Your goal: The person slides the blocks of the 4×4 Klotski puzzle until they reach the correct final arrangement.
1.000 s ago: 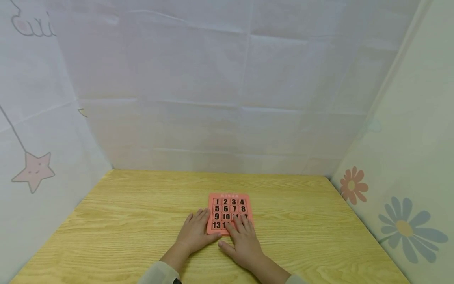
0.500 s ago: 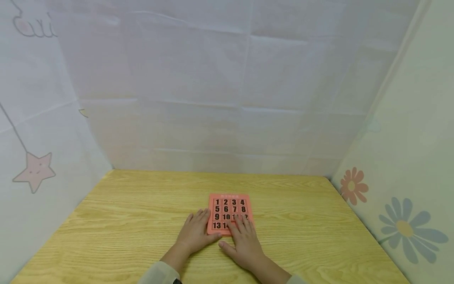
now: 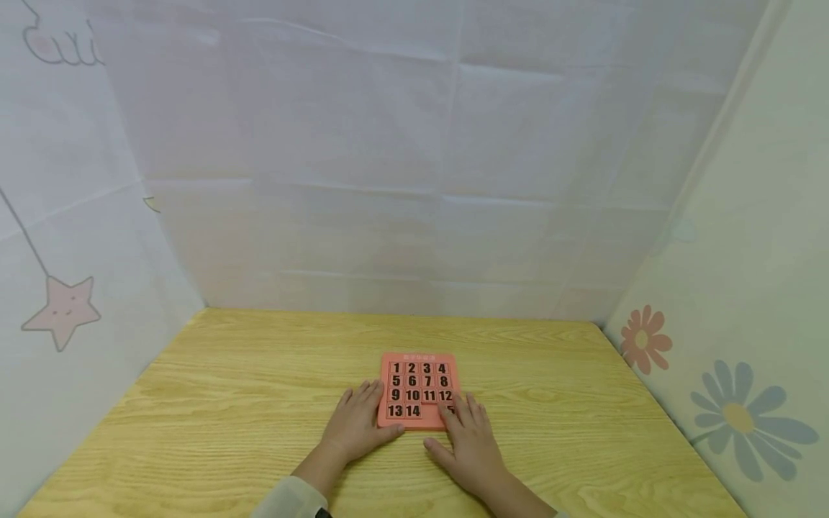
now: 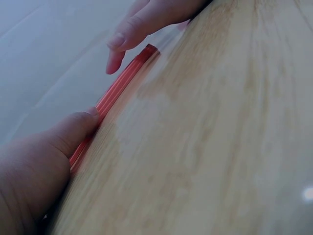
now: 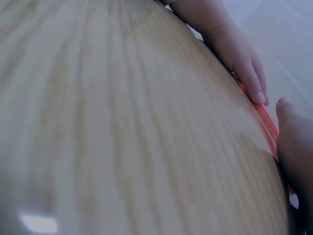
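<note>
A pink sliding number puzzle (image 3: 417, 357) lies flat on the wooden table, its black numbers running in order from 1 to 14. In the bottom row, a bare slot (image 3: 430, 412) follows the 14. To its right is a tile (image 3: 452, 411) showing a 5, partly covered by a finger. My left hand (image 3: 358, 423) rests against the puzzle's left side, its thumb along the near edge. My right hand (image 3: 469, 442) lies at the lower right corner with fingers extended, index fingertip on that tile. The left wrist view shows the puzzle's near edge (image 4: 122, 83) beside the left thumb.
The wood-grain table (image 3: 259, 367) spreads around the puzzle on all sides. A pale creased sheet (image 3: 414, 144) stands behind it. Side sheets carry a printed pink star (image 3: 62, 311) on the left and printed flowers (image 3: 738, 417) on the right.
My right hand has moved right, from over the bottom row to the lower right corner. The bare slot and the full 11, 12 and 14 are now uncovered. My left hand stays put.
</note>
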